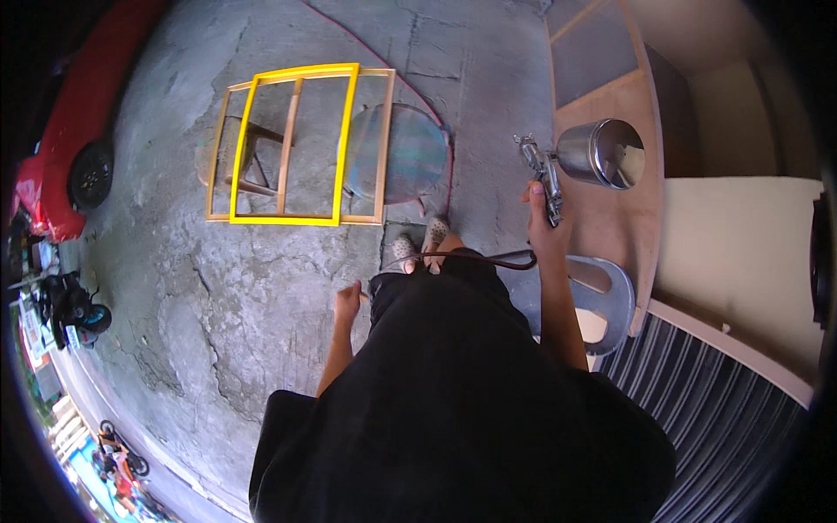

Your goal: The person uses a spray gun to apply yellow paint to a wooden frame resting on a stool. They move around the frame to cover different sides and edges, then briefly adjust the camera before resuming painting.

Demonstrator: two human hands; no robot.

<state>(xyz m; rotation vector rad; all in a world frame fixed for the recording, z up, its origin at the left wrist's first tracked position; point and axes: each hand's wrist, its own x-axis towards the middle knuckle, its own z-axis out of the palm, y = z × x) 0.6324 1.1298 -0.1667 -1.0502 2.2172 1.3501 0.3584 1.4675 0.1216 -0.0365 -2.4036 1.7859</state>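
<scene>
My right hand (547,228) is wrapped round the handle of a metal spray gun (550,181), held out on the right. A shiny round metal cup (584,155) is attached to the gun's side. From below that hand a dark red hose (475,256) runs across in front of my legs. Low on the left, my left hand (346,303) is closed beside my thigh; what it grips, if anything, I cannot make out. Ahead, a yellow-painted frame (348,131) overlaps a bare wooden frame (384,144), both resting over two stools.
The round stool (410,152) and a wooden stool (228,148) stand on cracked concrete (174,288). Red hose (417,94) trails past them. To the right are a wooden panel (610,113) and a grey plastic chair (621,296). A red car (74,131) and motorcycles (65,301) stand left.
</scene>
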